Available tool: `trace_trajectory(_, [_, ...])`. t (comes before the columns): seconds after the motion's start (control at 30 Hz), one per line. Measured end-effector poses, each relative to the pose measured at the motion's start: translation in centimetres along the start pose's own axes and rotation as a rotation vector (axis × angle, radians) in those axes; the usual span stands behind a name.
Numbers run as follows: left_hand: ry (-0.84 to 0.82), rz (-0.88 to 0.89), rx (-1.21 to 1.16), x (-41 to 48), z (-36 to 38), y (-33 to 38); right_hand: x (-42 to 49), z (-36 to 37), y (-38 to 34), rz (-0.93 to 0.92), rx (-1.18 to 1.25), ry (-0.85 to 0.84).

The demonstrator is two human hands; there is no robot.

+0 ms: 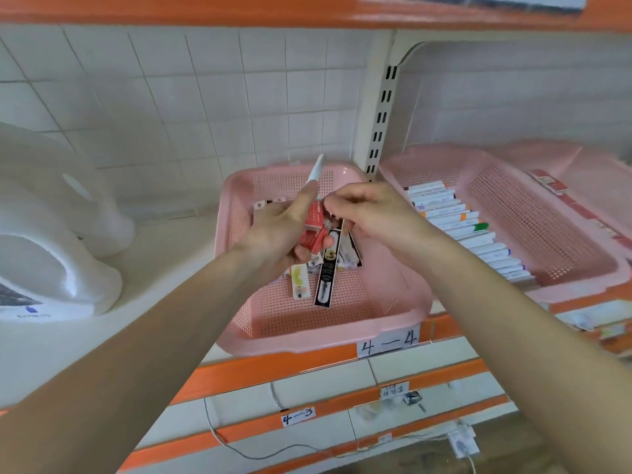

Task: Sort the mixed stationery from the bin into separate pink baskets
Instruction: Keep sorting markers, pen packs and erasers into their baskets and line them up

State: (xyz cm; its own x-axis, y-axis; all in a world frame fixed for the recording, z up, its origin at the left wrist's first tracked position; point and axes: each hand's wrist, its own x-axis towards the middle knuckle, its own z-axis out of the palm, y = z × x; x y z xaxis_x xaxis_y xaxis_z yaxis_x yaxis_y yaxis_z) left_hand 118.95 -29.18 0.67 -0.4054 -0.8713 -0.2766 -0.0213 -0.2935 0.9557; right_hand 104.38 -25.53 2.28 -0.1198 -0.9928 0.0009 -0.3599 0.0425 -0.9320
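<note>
Over the middle pink basket (307,333) my left hand (280,230) grips a bundle: small red boxes (314,227) and a white pen (316,169) that sticks up past my fingers. My right hand (369,213) is beside it, its fingertips pinching something small at the top of the red boxes; what it pinches is hidden. Under both hands, on the basket floor, lie a long black packet (325,282), a white-and-yellow packet (300,280) and other flat packets. To the right, a second pink basket (554,282) holds a row of white marker pens (461,227).
A third pink basket (602,186) with red boxes stands at the far right. White moulded plastic items (51,234) fill the shelf on the left. The shelf edge is orange with a "4—4" label (390,343). A slotted upright post (379,121) separates the two shelf bays.
</note>
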Motion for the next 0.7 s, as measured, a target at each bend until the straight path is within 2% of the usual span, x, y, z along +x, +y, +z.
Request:
trace_trajectory(0.1, [-0.008,0.015,0.028,-0.1,2.9,-0.1,-1.5,-2.1,0.9,0.01,0.03,0.029])
trace_trajectory(0.23, [0.046,0.126,0.193,0.1,8.4,-0.5,-3.3,-6.2,2.8,-0.041,0.073,0.106])
trace_trajectory(0.5, [0.048,0.17,0.176,0.1,23.3,-2.2,-7.6,-18.7,6.8,0.008,-0.004,0.08])
trace_trajectory(0.7, [0.062,0.14,0.107,1.0,33.4,-3.5,-10.0,-28.0,11.3,0.047,0.218,0.189])
